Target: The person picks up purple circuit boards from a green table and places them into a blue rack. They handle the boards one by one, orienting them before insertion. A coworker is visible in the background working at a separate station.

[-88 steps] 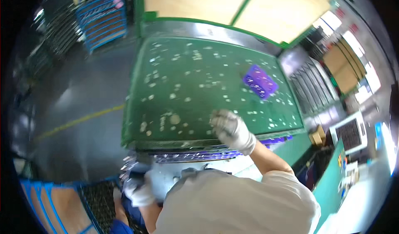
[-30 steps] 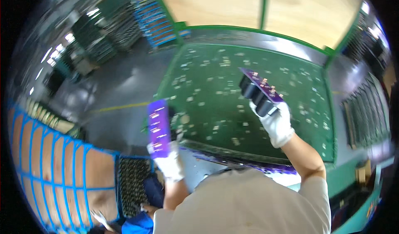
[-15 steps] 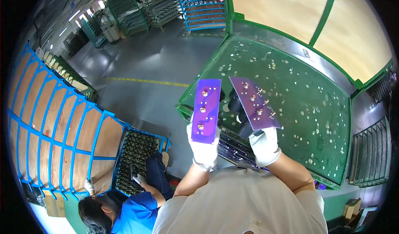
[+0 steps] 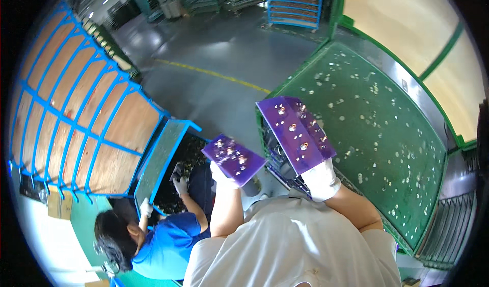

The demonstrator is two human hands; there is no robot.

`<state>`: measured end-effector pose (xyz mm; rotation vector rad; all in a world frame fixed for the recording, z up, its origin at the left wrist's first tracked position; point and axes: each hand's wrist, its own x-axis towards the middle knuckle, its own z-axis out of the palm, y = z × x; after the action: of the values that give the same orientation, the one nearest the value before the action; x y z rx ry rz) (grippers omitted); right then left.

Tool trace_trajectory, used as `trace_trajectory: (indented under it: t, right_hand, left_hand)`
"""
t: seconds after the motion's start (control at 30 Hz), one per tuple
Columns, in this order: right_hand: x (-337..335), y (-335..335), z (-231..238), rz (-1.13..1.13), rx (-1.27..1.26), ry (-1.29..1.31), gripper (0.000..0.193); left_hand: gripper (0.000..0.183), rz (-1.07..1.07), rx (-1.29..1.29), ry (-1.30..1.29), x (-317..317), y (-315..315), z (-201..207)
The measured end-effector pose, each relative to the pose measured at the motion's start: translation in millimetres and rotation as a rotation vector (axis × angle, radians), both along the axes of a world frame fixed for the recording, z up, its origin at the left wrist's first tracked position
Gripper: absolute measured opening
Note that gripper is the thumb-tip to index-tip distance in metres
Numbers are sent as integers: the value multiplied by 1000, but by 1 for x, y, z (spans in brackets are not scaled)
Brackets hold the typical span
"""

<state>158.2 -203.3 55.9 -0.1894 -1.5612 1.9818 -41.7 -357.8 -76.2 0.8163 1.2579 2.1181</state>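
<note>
White gloves cover both of my hands. My left hand [image 4: 223,176] is closed on the near edge of a purple circuit board [image 4: 239,171] with several metallic parts on its upper face; the board is tilted. Farther right, my right hand [image 4: 322,181] grips the lower end of purple circuit boards [image 4: 291,143], seemingly two overlapping side by side, their far ends pointing up and away. Both hands are in front of my chest, apart from each other. My fingertips are mostly hidden under the boards.
A green, stained tabletop [image 4: 387,149] with a raised frame extends on the right. To the left stands a blue-framed rack with wooden panels [image 4: 76,134]. Beside it a co-worker in a blue shirt [image 4: 168,251] has a gloved hand at a blue-edged green panel [image 4: 159,167]. Loaded racks stand far back.
My view has turned left. My left hand's board has swung down and left; in my right hand two board faces now show. The co-worker's green panel has come into sight over the dark tray.
</note>
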Motion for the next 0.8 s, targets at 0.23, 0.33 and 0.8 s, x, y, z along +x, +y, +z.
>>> trace_trajectory:
  t: [0.23,0.33,0.8]
  right_hand:
    - [-21,-36,-50,74,-66,-221,54]
    - [-32,-45,-34,51,577,-320,58]
    - [-84,-72,-77,214,580,8,66]
  left_hand:
    - [40,-118,273,-469,28,-18,-1]
    - [41,-47,307,-590,33,-37,-12]
    - [41,105,373,-771,27,-81,-42]
